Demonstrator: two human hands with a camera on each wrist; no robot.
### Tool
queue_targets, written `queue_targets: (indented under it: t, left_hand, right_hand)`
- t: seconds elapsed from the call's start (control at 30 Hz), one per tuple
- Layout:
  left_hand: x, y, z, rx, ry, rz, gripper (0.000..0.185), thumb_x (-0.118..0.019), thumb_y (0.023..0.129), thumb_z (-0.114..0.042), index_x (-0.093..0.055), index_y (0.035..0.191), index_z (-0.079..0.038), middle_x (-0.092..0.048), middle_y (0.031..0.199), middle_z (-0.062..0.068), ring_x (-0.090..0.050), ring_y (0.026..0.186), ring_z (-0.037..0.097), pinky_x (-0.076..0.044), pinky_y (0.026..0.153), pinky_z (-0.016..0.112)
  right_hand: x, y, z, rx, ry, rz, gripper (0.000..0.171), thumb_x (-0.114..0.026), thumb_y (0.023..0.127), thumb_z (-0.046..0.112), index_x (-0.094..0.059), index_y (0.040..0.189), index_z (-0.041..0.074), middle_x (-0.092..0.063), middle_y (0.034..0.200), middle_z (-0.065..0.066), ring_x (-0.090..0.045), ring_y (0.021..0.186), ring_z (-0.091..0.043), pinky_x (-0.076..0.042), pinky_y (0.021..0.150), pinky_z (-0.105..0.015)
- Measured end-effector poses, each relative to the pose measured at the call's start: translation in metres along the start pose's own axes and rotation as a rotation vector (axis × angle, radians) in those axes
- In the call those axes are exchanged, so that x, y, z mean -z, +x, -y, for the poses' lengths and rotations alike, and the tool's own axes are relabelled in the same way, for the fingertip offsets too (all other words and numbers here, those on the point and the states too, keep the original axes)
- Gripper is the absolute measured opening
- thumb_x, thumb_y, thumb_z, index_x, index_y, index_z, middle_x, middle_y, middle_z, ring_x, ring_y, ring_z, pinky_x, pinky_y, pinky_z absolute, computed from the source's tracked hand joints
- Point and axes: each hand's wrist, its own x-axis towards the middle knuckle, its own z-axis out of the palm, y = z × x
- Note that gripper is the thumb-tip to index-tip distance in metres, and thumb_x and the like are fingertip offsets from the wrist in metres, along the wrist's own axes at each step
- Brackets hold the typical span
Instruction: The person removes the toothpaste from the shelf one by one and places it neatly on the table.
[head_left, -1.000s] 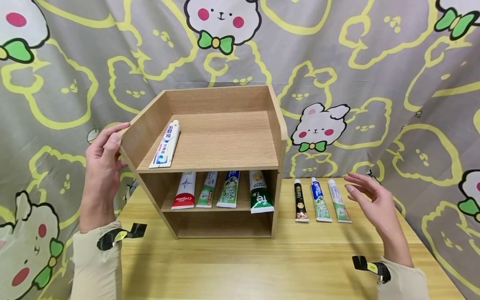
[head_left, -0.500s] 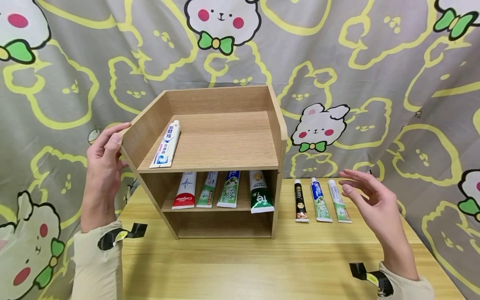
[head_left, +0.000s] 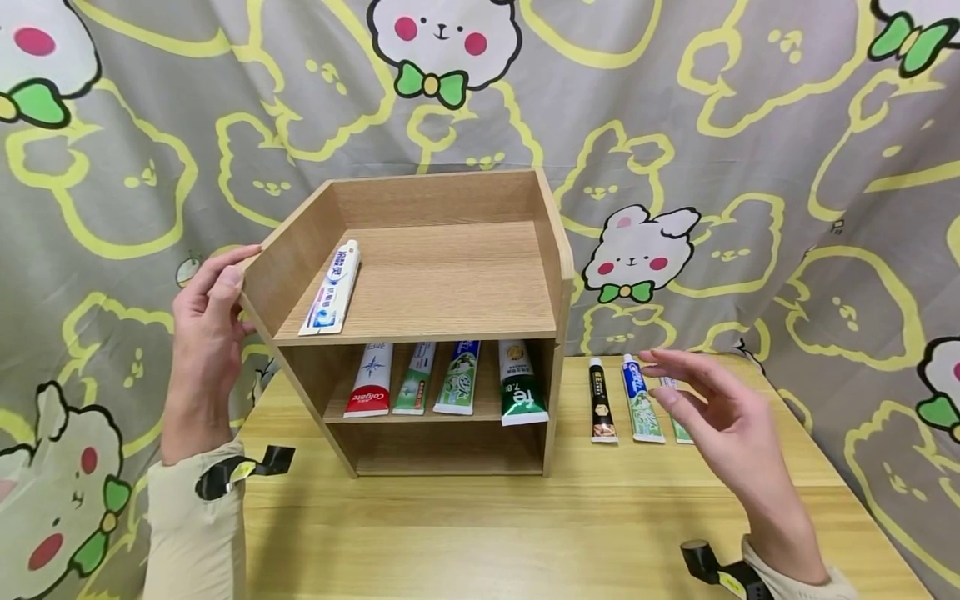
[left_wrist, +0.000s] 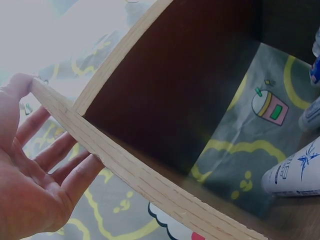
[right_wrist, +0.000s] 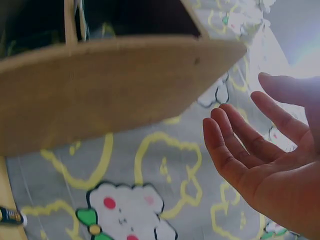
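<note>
Your left hand rests against the left side wall of the wooden shelf, fingers nearly straight along the outer face and thumb hooked at the front edge; the left wrist view shows the pale, grainy cut edge of the board crossing your fingers. The shelf is a boxy unit of light oak-look board standing on the wooden table, with an open top tray and two lower levels.

Your right hand hovers relaxed and holding nothing, palm turned inward, above three slim tubes lying side by side on the table just right of the shelf: a black tube, a blue-and-green tube and a green-and-white tube partly hidden behind your fingers.

On the top tray a long white tube lies flat along the left wall. The middle level holds four glossy tubes in a row: red-and-white, pale green, green-and-white and dark green.

A soft grey curtain printed with yellow outlines and white bunnies hangs behind.
</note>
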Motion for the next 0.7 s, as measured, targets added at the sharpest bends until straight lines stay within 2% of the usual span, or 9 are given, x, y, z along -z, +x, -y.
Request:
queue_targets:
  t: [0.1,0.43,0.7]
  left_hand:
    - [0.0,0.0,0.0,0.0,-0.004,0.004,0.034,-0.06,0.101,-0.017,-0.067,0.13,0.0,-0.056,0.125,0.017,-0.06,0.099,0.027,-0.059,0.059,0.027]
    - [0.0,-0.001,0.002,0.004,-0.011,0.02,0.034,-0.059,0.101,-0.016,-0.067,0.131,0.0,-0.056,0.126,0.016,-0.059,0.099,0.027,-0.06,0.06,0.028]
    - [-0.001,0.0,0.001,-0.003,-0.012,0.011,0.035,-0.059,0.101,-0.016,-0.067,0.13,0.001,-0.056,0.126,0.017,-0.058,0.1,0.028,-0.059,0.059,0.027]
  right_hand:
    - [-0.012,-0.001,0.003,0.052,0.056,0.057,0.045,-0.054,0.09,-0.028,-0.054,0.134,-0.017,-0.06,0.133,-0.028,-0.062,0.122,-0.028,-0.049,0.102,-0.03]
    - [-0.054,-0.003,0.008,0.079,-0.05,0.146,0.048,-0.062,0.089,-0.023,-0.061,0.134,-0.005,-0.062,0.132,-0.023,-0.062,0.119,-0.027,-0.055,0.094,-0.03]
    - [-0.094,0.007,0.019,0.129,-0.06,0.217,0.052,-0.066,0.09,-0.017,-0.061,0.137,0.005,-0.062,0.137,-0.013,-0.059,0.125,-0.028,-0.052,0.1,-0.037]
